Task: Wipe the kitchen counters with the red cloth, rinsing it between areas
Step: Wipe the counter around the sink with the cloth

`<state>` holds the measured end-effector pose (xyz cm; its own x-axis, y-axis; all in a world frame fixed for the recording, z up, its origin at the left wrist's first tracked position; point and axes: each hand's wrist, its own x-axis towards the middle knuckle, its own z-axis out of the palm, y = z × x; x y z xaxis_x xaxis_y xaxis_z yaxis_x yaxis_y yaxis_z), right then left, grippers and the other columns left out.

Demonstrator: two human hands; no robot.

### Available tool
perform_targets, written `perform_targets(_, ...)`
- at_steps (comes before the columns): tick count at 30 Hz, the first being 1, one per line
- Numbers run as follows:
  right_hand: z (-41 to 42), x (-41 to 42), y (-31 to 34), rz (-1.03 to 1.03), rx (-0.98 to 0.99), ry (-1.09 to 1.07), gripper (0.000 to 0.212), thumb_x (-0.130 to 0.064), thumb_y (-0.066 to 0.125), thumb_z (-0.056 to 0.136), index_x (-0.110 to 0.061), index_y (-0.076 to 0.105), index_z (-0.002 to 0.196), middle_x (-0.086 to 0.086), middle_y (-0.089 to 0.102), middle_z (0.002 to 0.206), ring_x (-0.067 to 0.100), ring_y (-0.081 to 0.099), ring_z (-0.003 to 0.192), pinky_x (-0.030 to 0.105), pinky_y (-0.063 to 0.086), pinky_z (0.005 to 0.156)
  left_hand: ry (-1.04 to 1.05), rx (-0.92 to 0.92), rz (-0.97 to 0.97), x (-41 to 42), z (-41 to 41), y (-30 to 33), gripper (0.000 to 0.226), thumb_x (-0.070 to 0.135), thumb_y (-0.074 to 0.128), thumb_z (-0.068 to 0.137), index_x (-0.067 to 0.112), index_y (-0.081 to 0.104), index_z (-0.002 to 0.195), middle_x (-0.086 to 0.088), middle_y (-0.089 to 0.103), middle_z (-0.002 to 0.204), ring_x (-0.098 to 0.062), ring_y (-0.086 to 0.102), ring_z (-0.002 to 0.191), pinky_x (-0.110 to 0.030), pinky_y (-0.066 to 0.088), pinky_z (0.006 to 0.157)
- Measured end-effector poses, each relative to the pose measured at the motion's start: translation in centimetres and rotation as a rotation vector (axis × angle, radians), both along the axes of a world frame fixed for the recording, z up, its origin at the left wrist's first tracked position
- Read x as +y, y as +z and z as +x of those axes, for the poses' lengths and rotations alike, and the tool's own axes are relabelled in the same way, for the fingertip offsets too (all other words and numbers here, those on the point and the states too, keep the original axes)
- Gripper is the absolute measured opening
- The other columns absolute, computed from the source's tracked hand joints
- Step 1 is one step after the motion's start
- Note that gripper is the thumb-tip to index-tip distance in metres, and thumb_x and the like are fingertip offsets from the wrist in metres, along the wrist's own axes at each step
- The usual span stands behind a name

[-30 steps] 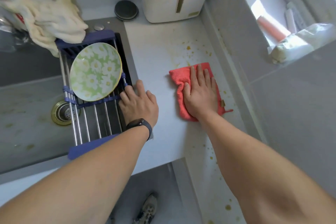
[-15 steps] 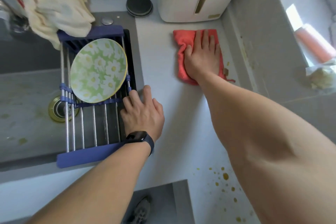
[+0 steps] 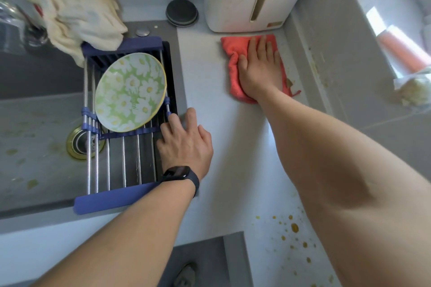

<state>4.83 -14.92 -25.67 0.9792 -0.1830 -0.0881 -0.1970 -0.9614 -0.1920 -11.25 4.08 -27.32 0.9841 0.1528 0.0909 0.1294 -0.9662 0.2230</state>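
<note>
Head view: the red cloth [image 3: 235,70] is bunched and creased, a loose thread trailing at its near corner, lying on the white counter [image 3: 210,72] just before the cream utensil holder [image 3: 251,0]. The right hand [image 3: 261,70] presses it flat, fingers straight and together. The left hand [image 3: 184,144] rests spread at the blue dish rack [image 3: 121,196]. Compared with half a second ago, cloth and hands sit almost unchanged.

A home kitchen, probably: sink [image 3: 35,123], dish rack [image 3: 121,163] holding a plate [image 3: 130,91], utensil caddy [image 3: 245,7].
</note>
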Motion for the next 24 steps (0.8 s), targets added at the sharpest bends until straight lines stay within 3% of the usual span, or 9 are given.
perform_targets(8, -15.1, 1.0, 0.1, -0.022, 0.022, -0.027, 0.067, -0.045, 0.022, 0.107, -0.011, 0.016, 0.164, 0.016, 0.014, 0.171, 0.032, 0.013, 0.159, 0.046, 0.007, 0.129, 0.002, 0.048, -0.033, 0.2, -0.1, 1.1, 0.037, 0.030, 0.045, 0.093, 0.017, 0.050, 0.127, -0.018, 0.050, 0.113, -0.038, 0.053, 0.095, -0.045, 0.045, 0.062)
perform_targets(13, -22.8, 1.7, 0.5, -0.015, 0.080, -0.039, 0.070, -0.048, 0.017, 0.105, -0.013, 0.012, 0.166, 0.012, 0.009, 0.173, 0.029, 0.008, 0.160, 0.045, 0.004, 0.130, 0.007, 0.090, -0.077, 0.0, -0.5, 1.8, 0.038, 0.030, 0.045, 0.093, 0.018, 0.049, 0.129, -0.020, 0.050, 0.117, -0.039, 0.053, 0.096, -0.046, 0.049, 0.062)
perform_targets(17, -21.9, 0.9, 0.7, -0.010, 0.103, -0.024, 0.068, -0.047, 0.019, 0.105, -0.019, 0.008, 0.166, 0.007, 0.005, 0.174, 0.025, 0.003, 0.160, 0.043, 0.000, 0.130, -0.007, 0.090, -0.077, 0.1, -0.5, 1.7, 0.038, 0.029, 0.046, 0.093, 0.017, 0.049, 0.129, -0.021, 0.049, 0.115, -0.041, 0.052, 0.095, -0.047, 0.045, 0.059)
perform_targets(24, -12.7, -4.5, 0.7, -0.045, 0.060, 0.049, 0.068, -0.045, 0.022, 0.104, -0.016, 0.017, 0.165, 0.008, 0.016, 0.172, 0.030, 0.014, 0.158, 0.044, 0.011, 0.128, -0.026, 0.031, -0.058, 0.1, -0.1, 0.9, 0.039, 0.025, 0.049, 0.093, 0.013, 0.049, 0.130, -0.022, 0.046, 0.110, -0.041, 0.050, 0.092, -0.046, 0.043, 0.058)
